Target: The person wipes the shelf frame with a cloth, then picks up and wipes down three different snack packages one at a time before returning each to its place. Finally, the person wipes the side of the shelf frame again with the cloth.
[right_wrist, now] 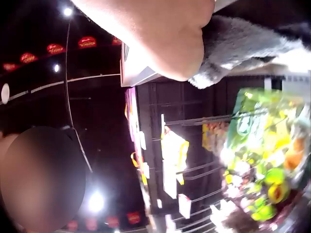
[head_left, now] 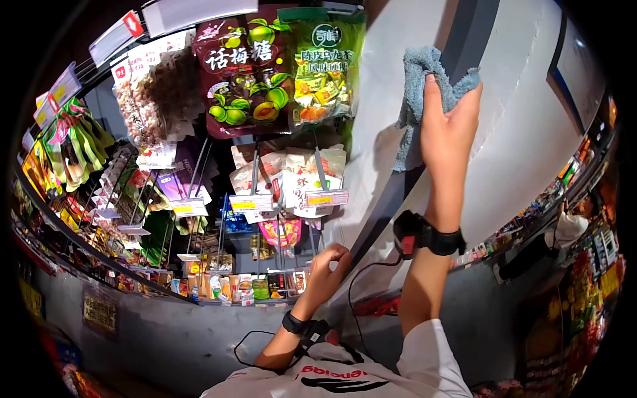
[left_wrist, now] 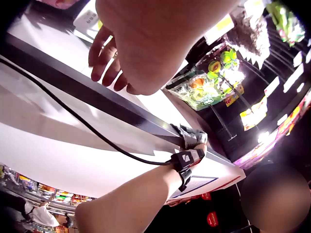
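Note:
My right hand point(head_left: 449, 129) grips a grey-blue fluffy cloth point(head_left: 423, 69), thumb lying over it. The cloth is up against the white end panel point(head_left: 379, 86) and overlaps the dark strip point(head_left: 470, 30) along its edge. Part of it hangs down to the left of the hand. In the right wrist view, the cloth point(right_wrist: 243, 43) bulges out beyond the hand, whose fingers are mostly hidden. Lower down, my left hand point(head_left: 326, 273) is beside the shelf's end with fingers loosely bent. The left wrist view shows nothing between its fingers point(left_wrist: 99, 53).
Left of the panel, hooks carry a dark red candy bag point(head_left: 242, 73), a green candy bag point(head_left: 328, 73) and other snack packs. Small packets point(head_left: 259, 286) line the bottom shelf. A black cable point(head_left: 352, 305) runs between the wrist straps. Another person point(head_left: 569, 229) is at the far right.

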The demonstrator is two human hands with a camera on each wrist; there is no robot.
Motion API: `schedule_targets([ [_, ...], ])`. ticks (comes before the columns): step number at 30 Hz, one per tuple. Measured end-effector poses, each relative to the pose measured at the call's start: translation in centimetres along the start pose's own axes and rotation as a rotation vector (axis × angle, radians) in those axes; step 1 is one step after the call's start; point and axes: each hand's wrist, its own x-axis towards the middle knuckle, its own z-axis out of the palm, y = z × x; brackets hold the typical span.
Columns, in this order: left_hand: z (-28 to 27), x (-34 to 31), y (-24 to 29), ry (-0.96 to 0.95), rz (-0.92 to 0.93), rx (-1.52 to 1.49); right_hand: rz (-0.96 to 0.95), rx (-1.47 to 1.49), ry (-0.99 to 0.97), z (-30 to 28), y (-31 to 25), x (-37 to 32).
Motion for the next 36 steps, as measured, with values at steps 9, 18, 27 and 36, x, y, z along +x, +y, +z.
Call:
schedule_targets([
  [9, -0.9, -1.6, -2.6, -0.077, -0.331, -0.092, 0.526, -0.149, -0.113, 0.3, 6.7, -16.3],
  [18, -0.8, 1.2, 2.9, -0.152, 0.012, 0.257, 0.403, -0.062, -0.077, 0.6, 13.9, -30.0],
  [27, 1.9, 7.4, 20.1, -0.192, 1.032, 0.347, 0.116, -0.411, 0.045, 1.7, 10.9, -22.9],
  [36, 0.9, 4.6, 26.0, -0.285, 0.363, 1.048, 0.26, -0.171, -0.022, 0.6, 10.2, -21.8],
])
